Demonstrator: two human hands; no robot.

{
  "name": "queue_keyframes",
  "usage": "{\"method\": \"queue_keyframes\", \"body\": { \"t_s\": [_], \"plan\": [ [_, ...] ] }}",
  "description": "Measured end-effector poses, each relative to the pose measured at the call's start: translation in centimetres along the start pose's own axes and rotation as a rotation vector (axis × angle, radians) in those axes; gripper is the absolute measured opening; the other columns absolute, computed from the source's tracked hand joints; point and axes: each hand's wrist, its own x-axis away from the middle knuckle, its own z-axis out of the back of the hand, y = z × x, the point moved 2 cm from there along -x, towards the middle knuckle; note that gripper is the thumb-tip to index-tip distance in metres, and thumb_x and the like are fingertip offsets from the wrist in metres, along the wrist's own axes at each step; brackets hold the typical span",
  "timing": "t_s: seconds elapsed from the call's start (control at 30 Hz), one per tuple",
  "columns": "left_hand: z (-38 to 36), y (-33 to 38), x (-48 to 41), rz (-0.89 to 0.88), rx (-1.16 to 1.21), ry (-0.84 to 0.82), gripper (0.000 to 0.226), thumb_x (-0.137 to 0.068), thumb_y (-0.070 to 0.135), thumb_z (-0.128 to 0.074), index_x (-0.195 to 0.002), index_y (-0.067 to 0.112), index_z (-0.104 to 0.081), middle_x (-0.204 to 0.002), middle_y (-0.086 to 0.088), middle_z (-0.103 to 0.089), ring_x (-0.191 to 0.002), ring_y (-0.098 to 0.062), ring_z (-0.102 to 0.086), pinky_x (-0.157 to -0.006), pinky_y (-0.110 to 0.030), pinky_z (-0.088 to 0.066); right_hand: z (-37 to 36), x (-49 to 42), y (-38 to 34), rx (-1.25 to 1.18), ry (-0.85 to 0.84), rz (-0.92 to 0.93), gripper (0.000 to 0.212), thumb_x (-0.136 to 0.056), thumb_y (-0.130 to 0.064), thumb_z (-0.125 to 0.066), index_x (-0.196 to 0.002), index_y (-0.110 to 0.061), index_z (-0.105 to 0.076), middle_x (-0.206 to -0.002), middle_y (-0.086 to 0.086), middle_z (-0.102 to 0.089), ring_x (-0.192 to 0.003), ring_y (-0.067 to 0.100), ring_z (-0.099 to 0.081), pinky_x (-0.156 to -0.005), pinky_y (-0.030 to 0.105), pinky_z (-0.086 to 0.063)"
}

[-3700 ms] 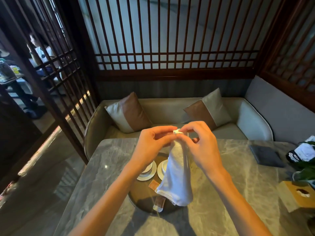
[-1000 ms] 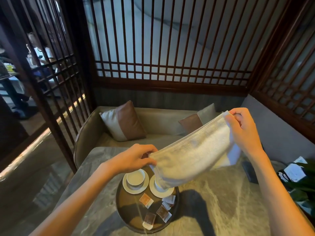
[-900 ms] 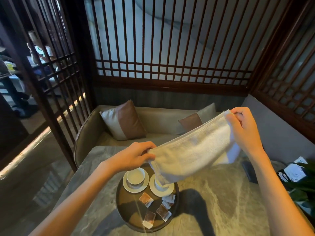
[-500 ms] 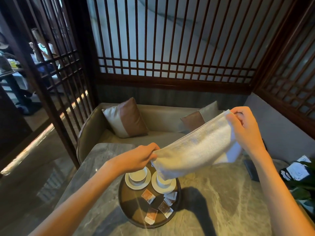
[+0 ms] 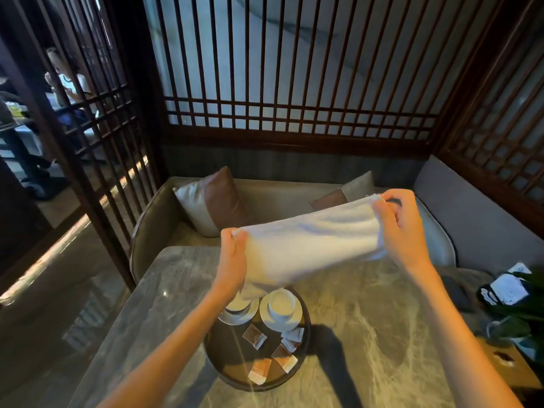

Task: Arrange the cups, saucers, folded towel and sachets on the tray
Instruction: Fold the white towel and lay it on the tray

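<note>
A: Status, quick?
B: Two cups sit on two saucers, side by side on the far half of the tray. The left cup is mostly hidden (only its saucer shows properly).
A: Sachets?
B: The sachets are on the tray's near half. There are several in a loose scatter, some overlapping. They're on it, but not neat.
A: Towel?
B: The towel is not on the tray. It's in the air above the tray's far edge, stretched between both hands and slanting up to the right. Its low corner hangs over the left cup.
A: Grips?
B: The left grip has fingers curled round the towel's low end. The right grip pinches the high corner between thumb and fingers. Both are grasping the towel and nothing else.
A: Progress?
B: I'd say past halfway, since the cups, saucers and sachets are all placed. What's left is to finish folding the towel, which looks like a long band, not compact, and lay it on the tray.
A: Is there room?
B: It's tight. The only bare patch is on the tray's near left, so the sachets may need nudging first.
A: Any task items on the tabletop off the tray?
B: None that I can see.
</note>
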Motion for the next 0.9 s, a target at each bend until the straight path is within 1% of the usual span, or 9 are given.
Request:
{"method": "queue_keyframes", "body": {
  "t_s": [0.1, 0.2, 0.33, 0.4, 0.47, 0.57, 0.63, 0.77, 0.9],
  "plan": [
    [-0.2, 1.7, 0.2, -0.076, 0.094, 0.111, 0.006, -0.101, 0.034, -0.037, -0.1, 0.036, -0.042, -0.099, 0.013, -0.05, -0.084, 0.012, -0.05, -0.074, -0.02, -0.042, -0.1, -0.1, 0.1, -0.017, 0.049, -0.055, 0.013, -0.097, -0.022, -0.054, -0.11, -0.023, -0.056, -0.085, -0.027, -0.06, -0.071, 0.002, -0.054, -0.062, 0.011, -0.042],
    [0.2, 3.2, 0.0, -0.16, 0.093, 0.123, 0.009, -0.103, 0.028, -0.04, -0.108, 0.025, -0.046, -0.102, 0.011, -0.054, -0.09, 0.007, -0.054, -0.08, -0.02, -0.047, -0.1, -0.2, 0.4, -0.048, 0.07, -0.116, 0.028, -0.097, -0.021, -0.053, -0.123, -0.023, -0.063, -0.105, -0.029, -0.064, -0.095, -0.008, -0.061, -0.077, 0.004, -0.044],
    [1.3, 5.5, -0.1, -0.35, 0.107, 0.072, 0.02, -0.099, 0.031, -0.047, -0.11, 0.015, -0.049, -0.104, 0.005, -0.057, -0.093, -0.005, -0.059, -0.08, -0.019, -0.053, 0.6, -0.1, 1.2, -0.165, 0.073, -0.192, 0.026, -0.097, -0.03, -0.056, -0.12, -0.032, -0.068, -0.112, -0.022, -0.07, -0.106, 0.003, -0.066, -0.086, 0.021, -0.052],
    [1.9, 6.6, 0.0, -0.398, 0.144, 0.06, 0.025, -0.094, 0.035, -0.048, -0.109, 0.014, -0.05, -0.102, 0.006, -0.058, -0.093, -0.006, -0.059, -0.079, -0.019, -0.054, 0.9, -0.3, 1.5, -0.22, 0.031, -0.209, 0.027, -0.096, -0.034, -0.058, -0.121, -0.034, -0.068, -0.115, -0.011, -0.072, -0.106, 0.009, -0.067, -0.086, 0.025, -0.054],
    [2.4, 7.4, -0.2, -0.432, 0.151, 0.043, 0.025, -0.092, 0.034, -0.052, -0.108, 0.014, -0.049, -0.1, 0.012, -0.057, -0.091, -0.003, -0.06, -0.078, -0.018, -0.054, 1.1, -0.4, 1.6, -0.292, -0.004, -0.226, 0.026, -0.096, -0.033, -0.059, -0.12, -0.031, -0.069, -0.111, -0.003, -0.074, -0.1, 0.011, -0.069, -0.08, 0.021, -0.055],
    [2.9, 7.6, -0.8, -0.45, 0.103, 0.021, 0.017, -0.095, 0.021, -0.055, -0.109, 0.012, -0.05, -0.1, 0.014, -0.057, -0.092, 0.002, -0.06, -0.077, -0.013, -0.053, 1.0, -0.4, 1.7, -0.38, -0.004, -0.272, 0.022, -0.096, -0.029, -0.06, -0.115, -0.028, -0.071, -0.105, 0.0, -0.074, -0.097, 0.014, -0.068, -0.079, 0.023, -0.056],
    [3.2, 7.2, -1.4, -0.409, 0.091, 0.023, 0.019, -0.094, 0.026, -0.054, -0.109, 0.014, -0.052, -0.1, 0.014, -0.058, -0.092, 0.001, -0.061, -0.075, -0.011, -0.053, 0.8, -0.2, 1.7, -0.349, 0.004, -0.277, 0.021, -0.095, -0.03, -0.061, -0.113, -0.029, -0.072, -0.105, 0.001, -0.074, -0.096, 0.015, -0.068, -0.079, 0.025, -0.056],
    [2.8, 5.6, -1.5, -0.303, 0.065, 0.129, 0.02, -0.099, 0.029, -0.042, -0.113, 0.016, -0.049, -0.098, 0.015, -0.055, -0.089, 0.006, -0.057, -0.075, -0.015, -0.052, -0.1, 0.3, 1.0, -0.205, 0.045, -0.157, 0.014, -0.095, -0.03, -0.059, -0.106, -0.029, -0.067, -0.088, -0.019, -0.07, -0.08, -0.003, -0.064, -0.067, 0.011, -0.049],
    [2.1, 3.5, -0.3, -0.252, -0.035, 0.291, 0.021, -0.105, 0.015, -0.03, -0.124, 0.018, -0.039, -0.104, 0.003, -0.051, -0.093, -0.007, -0.055, -0.089, -0.03, -0.049, -1.9, 1.2, -0.3, -0.066, 0.034, 0.044, 0.013, -0.1, -0.024, -0.047, -0.107, -0.035, -0.049, -0.1, -0.035, -0.054, -0.09, -0.009, -0.055, -0.076, 0.005, -0.043]
  ]
}}
